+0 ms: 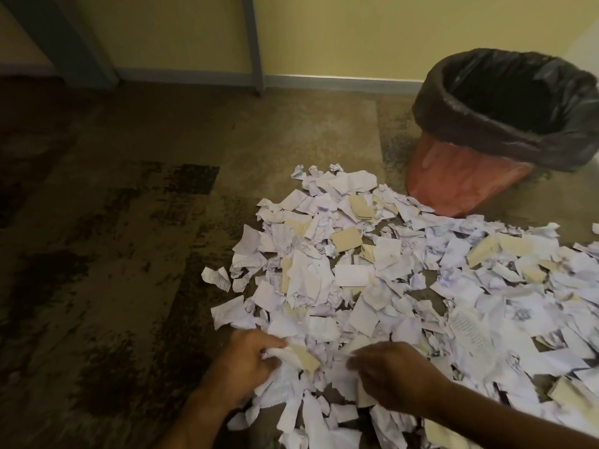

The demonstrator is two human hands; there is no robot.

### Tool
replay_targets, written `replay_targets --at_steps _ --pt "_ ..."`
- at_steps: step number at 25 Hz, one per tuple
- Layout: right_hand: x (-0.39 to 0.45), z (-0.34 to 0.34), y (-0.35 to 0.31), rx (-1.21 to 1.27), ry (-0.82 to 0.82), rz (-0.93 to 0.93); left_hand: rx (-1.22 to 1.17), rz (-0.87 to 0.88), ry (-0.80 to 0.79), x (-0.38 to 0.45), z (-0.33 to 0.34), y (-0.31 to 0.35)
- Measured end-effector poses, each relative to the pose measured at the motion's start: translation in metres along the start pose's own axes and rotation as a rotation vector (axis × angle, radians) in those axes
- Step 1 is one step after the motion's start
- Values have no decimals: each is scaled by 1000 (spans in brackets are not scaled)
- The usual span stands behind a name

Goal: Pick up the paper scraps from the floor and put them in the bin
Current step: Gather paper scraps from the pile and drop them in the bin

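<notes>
Both hands grasp paper scraps [372, 270]: left hand [249, 361], right hand [395, 374]; lined bin [470, 176] stands beyond.

The paper scraps [372, 277] are mostly white with a faint lilac cast, some carrying rows of dark printed or handwritten lines, and tan cardboard-coloured pieces [346, 238] are mixed among them. The bin [460, 186] at the far right is salmon red, lined with a glossy black bag [505, 124]. The floor [129, 222] is dull olive-brown, mottled with dark speckled patches on the left. The far wall [340, 34] is pale yellow, with a grey-blue skirting [340, 82] and grey-blue upright frames [254, 43].
</notes>
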State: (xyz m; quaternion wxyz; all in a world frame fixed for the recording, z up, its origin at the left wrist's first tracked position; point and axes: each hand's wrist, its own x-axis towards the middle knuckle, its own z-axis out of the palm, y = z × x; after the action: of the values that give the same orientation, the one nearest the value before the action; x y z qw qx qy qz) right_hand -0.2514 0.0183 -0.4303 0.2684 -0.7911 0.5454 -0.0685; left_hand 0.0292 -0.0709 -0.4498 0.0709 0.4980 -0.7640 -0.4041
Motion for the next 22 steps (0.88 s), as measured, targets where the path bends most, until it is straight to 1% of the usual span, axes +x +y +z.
replay_targets --at_steps 2,4,5,8,11,14,16,18,20,22 --pt "-4 -27 4 206 152 132 -65 56 -5 10 -17 13" --pt "-9 -58 11 429 354 258 -144 85 47 24 -34 36" --pt "-11 -75 14 502 425 319 -187 103 83 32 -41 50" --pt "-15 -133 28 556 663 393 -297 161 162 64 -60 106" --pt "-14 -204 48 631 919 389 -378 261 213 100 -73 177" --pt "-9 -278 76 682 1161 404 -437 308 267 141 -81 252" --pt "2 -323 101 774 1289 430 -470 313 278 172 -83 299" --pt "11 -358 124 757 1376 504 -496 319 302 202 -82 346" --pt "19 -380 141 690 1427 614 -454 274 407 233 -79 388" --pt "28 -390 154 670 1429 721 -446 189 485 259 -73 424"
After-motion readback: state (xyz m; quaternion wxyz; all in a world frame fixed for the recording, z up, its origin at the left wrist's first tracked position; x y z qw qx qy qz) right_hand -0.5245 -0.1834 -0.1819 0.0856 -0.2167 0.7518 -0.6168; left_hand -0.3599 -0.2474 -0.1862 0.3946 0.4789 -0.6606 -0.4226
